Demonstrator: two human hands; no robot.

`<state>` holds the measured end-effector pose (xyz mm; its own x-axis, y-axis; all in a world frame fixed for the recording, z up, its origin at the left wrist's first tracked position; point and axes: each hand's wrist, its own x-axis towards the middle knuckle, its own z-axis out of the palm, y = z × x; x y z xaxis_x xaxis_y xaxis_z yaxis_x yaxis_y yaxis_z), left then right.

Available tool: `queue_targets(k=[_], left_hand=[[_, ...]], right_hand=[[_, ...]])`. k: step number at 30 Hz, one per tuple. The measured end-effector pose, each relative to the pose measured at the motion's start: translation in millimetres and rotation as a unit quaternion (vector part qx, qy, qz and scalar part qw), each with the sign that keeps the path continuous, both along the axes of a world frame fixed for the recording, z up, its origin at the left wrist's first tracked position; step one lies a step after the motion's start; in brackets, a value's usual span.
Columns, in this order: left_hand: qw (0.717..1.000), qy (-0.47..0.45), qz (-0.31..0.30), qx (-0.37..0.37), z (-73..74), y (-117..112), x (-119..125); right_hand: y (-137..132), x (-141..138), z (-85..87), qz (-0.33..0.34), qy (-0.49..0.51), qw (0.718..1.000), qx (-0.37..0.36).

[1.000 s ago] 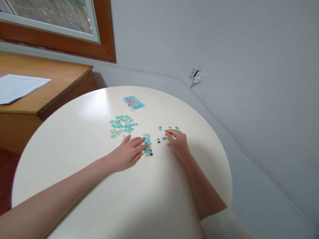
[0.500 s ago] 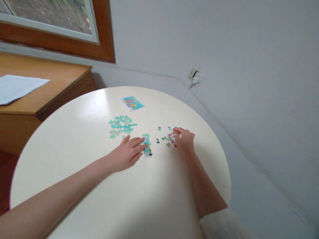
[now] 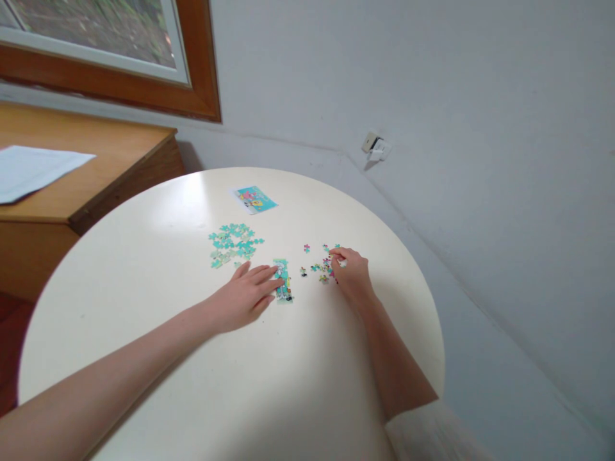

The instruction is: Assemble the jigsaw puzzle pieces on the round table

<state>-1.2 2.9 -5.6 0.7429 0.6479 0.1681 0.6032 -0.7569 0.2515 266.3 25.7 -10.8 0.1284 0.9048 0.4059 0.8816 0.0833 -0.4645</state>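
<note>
Our left hand (image 3: 243,298) stays flat and open, pinning the joined strip (image 3: 284,282) at mid-table. Just right, our right hand (image 3: 352,273) has edged back among the loose pieces (image 3: 319,268), fingertips pinched; whether they hold one we cannot tell, so picking goes on.

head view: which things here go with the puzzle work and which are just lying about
In the work: left hand flat on the joined puzzle strip; right hand at the loose mixed pieces; teal piece pile; picture card; round table.
Lying about: paper sheet on the wooden desk; wall socket; window frame.
</note>
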Motion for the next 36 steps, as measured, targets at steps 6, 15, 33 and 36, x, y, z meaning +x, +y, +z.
queue_targets(k=[6,15,33,36], left_hand=[[1.0,0.008,0.0,-0.003,1.4,-0.4,-0.2],[1.0,-0.003,-0.003,0.005,0.3,-0.2,-0.6],[1.0,0.007,-0.003,0.001,2.7,-0.7,0.2],[1.0,0.005,-0.002,-0.002,1.4,-0.4,0.2]], right_hand=[[-0.2,-0.6,-0.7,0.003,-0.004,1.0,-0.014],[1.3,0.6,-4.9,0.001,-0.012,1.0,-0.015],[-0.3,-4.5,-5.2,-0.015,-0.031,0.998,-0.047],[0.0,-4.5,-5.5,-0.012,-0.031,0.998,-0.045]])
